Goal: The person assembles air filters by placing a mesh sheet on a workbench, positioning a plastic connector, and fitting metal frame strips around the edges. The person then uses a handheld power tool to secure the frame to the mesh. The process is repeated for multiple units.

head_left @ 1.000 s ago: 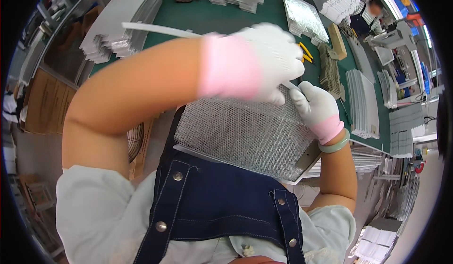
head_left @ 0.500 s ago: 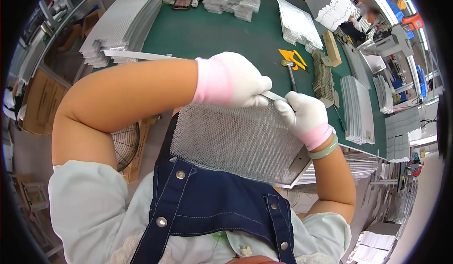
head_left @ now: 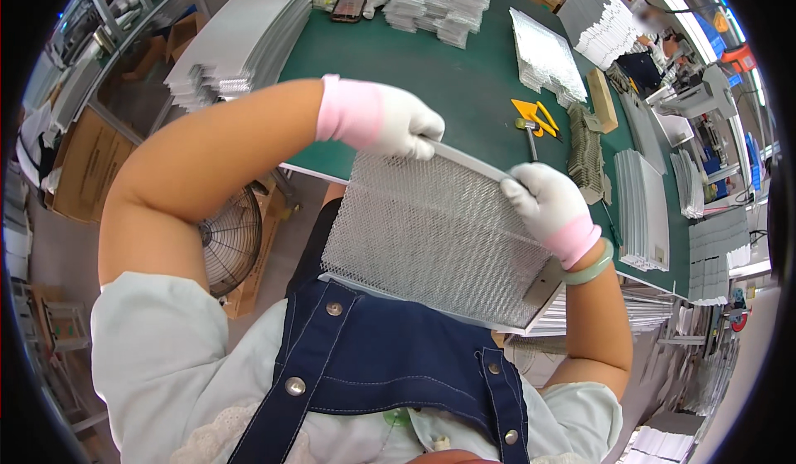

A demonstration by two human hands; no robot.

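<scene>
A silver mesh filter panel (head_left: 439, 232) leans between my body and the near table edge, its lower edge against my apron. Along its far edge runs a thin pale metal strip (head_left: 474, 162). My left hand (head_left: 402, 124), in a white glove with a pink cuff, pinches the strip toward its left part. At the panel's upper right corner my right hand (head_left: 543, 200), gloved the same way, is closed on the strip with thumb and fingers. Whether the strip is fully seated on the mesh edge cannot be made out.
The green table (head_left: 398, 70) carries stacked mesh sheets (head_left: 439, 4), a panel stack (head_left: 240, 41), a hammer (head_left: 529, 132), yellow-handled pliers (head_left: 547, 117), a wooden block (head_left: 603, 101) and a phone (head_left: 349, 5). A fan (head_left: 228, 244) stands lower left. A co-worker sits at the far right.
My left hand has slid left along the strip, away from my right hand. The strip's free end, which stuck out left past my arm, now lies along the panel edge. The view has shifted slightly.
</scene>
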